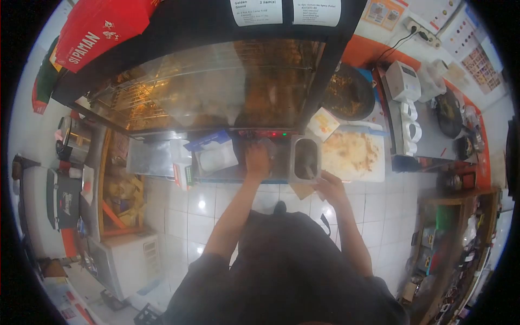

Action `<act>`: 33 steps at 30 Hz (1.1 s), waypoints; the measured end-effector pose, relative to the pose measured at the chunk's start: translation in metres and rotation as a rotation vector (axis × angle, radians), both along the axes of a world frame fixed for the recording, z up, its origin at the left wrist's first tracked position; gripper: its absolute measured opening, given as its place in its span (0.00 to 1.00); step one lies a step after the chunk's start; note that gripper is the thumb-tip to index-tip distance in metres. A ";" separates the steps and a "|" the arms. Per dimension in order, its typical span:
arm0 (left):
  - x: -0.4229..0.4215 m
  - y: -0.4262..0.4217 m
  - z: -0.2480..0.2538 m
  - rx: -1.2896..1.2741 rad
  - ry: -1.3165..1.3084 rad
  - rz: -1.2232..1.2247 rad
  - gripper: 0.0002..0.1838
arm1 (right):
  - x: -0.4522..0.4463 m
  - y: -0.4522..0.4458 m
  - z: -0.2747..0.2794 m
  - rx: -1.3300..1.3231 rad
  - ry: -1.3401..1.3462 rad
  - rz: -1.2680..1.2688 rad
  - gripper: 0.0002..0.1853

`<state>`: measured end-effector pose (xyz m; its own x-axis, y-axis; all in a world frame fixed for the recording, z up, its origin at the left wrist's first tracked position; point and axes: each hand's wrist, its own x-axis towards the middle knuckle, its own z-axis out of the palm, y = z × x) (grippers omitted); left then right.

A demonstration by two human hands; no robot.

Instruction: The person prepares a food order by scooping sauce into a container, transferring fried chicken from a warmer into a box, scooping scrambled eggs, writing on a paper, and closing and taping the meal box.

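My left hand (258, 161) reaches over the dark counter below the glass-fronted cabinet. Its fingers are bent around a small clear plastic piece (268, 145), which is blurred. My right hand (329, 187) is at the near right corner of a deep metal container (305, 149). Its fingers close at the end of a utensil handle (310, 171) that leans inside the container; the utensil's lower part is hidden. A brown piece of card or paper (301, 189) shows beneath the container, beside my right hand. An opened box with a blue flap (215, 154) sits left of my left hand.
The heated glass cabinet (200, 86) stands directly ahead. To the right lie a stained white cutting board (355, 157), a printed paper box (323, 124) and a dark pan (346, 92). A metal tray (151, 157) is at left. Order slips (257, 12) hang above.
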<state>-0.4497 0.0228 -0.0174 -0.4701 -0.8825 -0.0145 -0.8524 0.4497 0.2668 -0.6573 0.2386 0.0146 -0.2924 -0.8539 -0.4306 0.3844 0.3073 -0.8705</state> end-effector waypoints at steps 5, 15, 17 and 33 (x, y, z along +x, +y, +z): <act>0.016 -0.007 -0.043 -0.173 0.255 -0.058 0.26 | -0.027 0.017 -0.027 -0.094 0.181 -0.079 0.19; 0.067 0.077 -0.010 -0.115 0.501 -0.002 0.46 | 0.005 0.015 -0.030 -0.004 0.400 -0.369 0.16; 0.051 0.069 -0.016 -0.084 0.475 -0.213 0.46 | -0.005 0.021 -0.035 -0.025 0.295 -0.386 0.17; -0.035 0.046 0.009 0.263 0.568 -0.184 0.40 | -0.004 0.100 -0.061 0.098 0.217 -0.864 0.20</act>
<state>-0.4844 0.0687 -0.0089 -0.6112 -0.7878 0.0766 -0.4614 0.4333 0.7742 -0.6613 0.3389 -0.0468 -0.8996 -0.2608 -0.3502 0.3460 0.0635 -0.9361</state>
